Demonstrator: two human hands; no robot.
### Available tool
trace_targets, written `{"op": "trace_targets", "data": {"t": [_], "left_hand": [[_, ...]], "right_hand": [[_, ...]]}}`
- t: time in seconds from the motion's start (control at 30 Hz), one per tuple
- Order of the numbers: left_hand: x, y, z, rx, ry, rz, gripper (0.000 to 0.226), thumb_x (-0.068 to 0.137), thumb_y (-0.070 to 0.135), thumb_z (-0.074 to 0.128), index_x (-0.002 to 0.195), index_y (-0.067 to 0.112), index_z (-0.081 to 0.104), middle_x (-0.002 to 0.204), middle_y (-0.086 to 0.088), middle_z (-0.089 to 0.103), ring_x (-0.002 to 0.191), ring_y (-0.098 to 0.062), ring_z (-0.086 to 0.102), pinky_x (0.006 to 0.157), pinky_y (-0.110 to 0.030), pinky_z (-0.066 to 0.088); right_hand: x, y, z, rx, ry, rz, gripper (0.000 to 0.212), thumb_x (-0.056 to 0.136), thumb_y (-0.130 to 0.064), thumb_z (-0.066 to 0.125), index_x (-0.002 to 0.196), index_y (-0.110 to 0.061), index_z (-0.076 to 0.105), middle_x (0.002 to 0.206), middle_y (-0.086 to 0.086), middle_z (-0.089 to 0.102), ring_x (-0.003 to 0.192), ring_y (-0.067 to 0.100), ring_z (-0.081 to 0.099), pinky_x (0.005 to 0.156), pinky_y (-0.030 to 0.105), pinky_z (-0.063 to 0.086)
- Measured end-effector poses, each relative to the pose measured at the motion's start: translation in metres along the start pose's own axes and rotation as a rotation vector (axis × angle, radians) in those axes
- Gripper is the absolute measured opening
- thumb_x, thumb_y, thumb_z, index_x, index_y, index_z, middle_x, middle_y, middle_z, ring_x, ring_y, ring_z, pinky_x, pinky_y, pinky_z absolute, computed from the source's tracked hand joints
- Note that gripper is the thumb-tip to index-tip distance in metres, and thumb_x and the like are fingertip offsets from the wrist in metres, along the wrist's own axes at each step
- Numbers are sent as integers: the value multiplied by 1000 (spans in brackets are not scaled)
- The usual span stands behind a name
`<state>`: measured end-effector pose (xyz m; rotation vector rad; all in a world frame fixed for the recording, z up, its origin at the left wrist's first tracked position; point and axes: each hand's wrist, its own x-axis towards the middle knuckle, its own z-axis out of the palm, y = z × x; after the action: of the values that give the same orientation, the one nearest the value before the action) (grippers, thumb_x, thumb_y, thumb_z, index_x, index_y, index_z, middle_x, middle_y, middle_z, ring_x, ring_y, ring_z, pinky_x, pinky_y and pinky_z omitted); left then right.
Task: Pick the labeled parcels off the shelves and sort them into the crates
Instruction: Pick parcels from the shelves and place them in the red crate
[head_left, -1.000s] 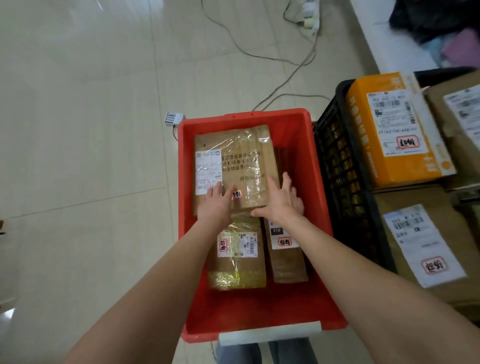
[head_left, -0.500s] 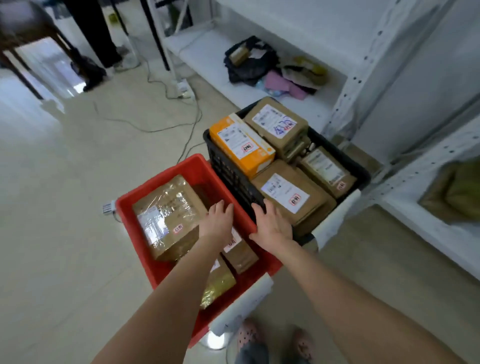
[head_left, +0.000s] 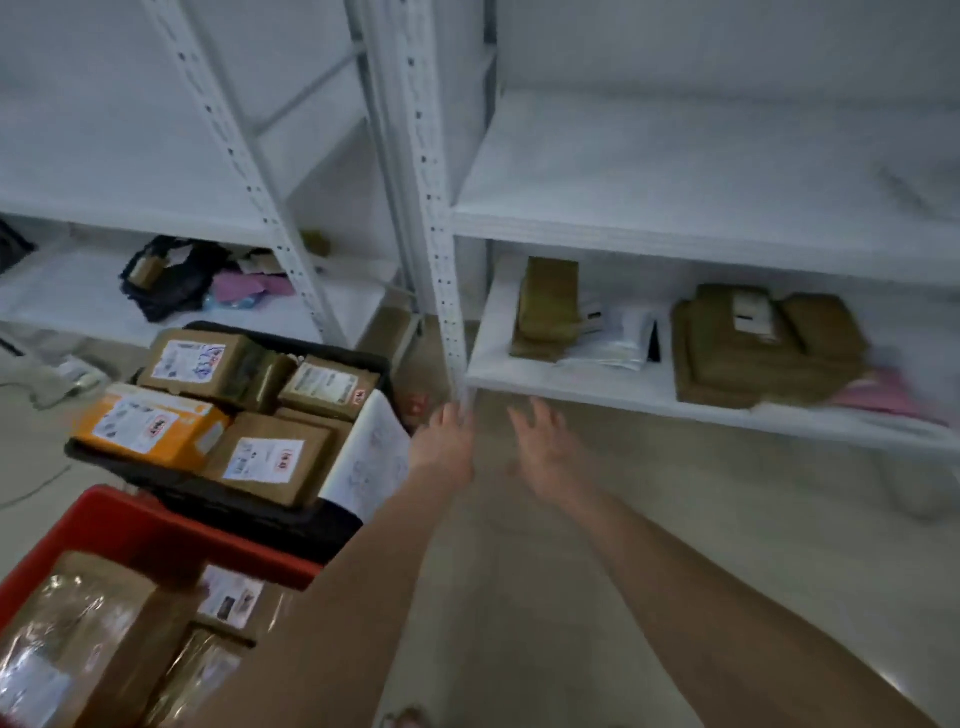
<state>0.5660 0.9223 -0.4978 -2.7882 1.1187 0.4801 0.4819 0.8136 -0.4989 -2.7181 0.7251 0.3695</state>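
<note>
Both hands, left hand and right hand, are empty with fingers spread. Red crate and black crate at left hold parcels, while brown parcels (perhaps several, blurred) wait on the lower shelf at centre right.

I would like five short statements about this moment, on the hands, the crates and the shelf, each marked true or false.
1. The left hand and the right hand both hold nothing, with the fingers spread. True.
2. The orange parcel lies in the red crate. False: it lies in the black crate.
3. Brown parcels lie on the lower shelf at the right. True.
4. The right hand grips a parcel on that shelf. False: it is in the air, short of the shelf edge.
5. The red crate holds no parcels. False: it holds several taped parcels.
</note>
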Motion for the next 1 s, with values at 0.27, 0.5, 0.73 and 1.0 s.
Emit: {"op": "trace_targets", "data": {"t": [0.27,0.5,0.73,1.0], "left_hand": [[30,263,-27,8,-21,240,84,84,18,68,149,19,16,157,-7,7,143,-26,17,104,-42,39],[53,432,-34,103,8,489,78,85,12,61,150,19,17,153,-9,18,137,-28,29,105,-38,37],[96,570,-32,163,-11,634,78,86,12,61,150,20,17,152,-8,20,135,-28,32,100,-38,41],[184,700,-20,179,15,723,71,85,10,61,145,19,24,149,-7,26,130,-27,39,93,-36,45]], "right_hand": [[-72,248,-56,95,98,252,73,90,-28,62,150,-22,20,157,10,11,142,30,18,112,39,26],[-123,401,-82,155,173,471,71,88,-25,63,147,-24,23,155,7,16,139,28,24,108,39,32],[-136,533,-101,174,216,621,70,86,-26,65,146,-22,27,153,9,20,138,30,26,105,39,34],[-96,670,-117,239,211,699,70,90,-20,60,148,-21,22,155,11,16,139,31,23,107,39,34]]}}
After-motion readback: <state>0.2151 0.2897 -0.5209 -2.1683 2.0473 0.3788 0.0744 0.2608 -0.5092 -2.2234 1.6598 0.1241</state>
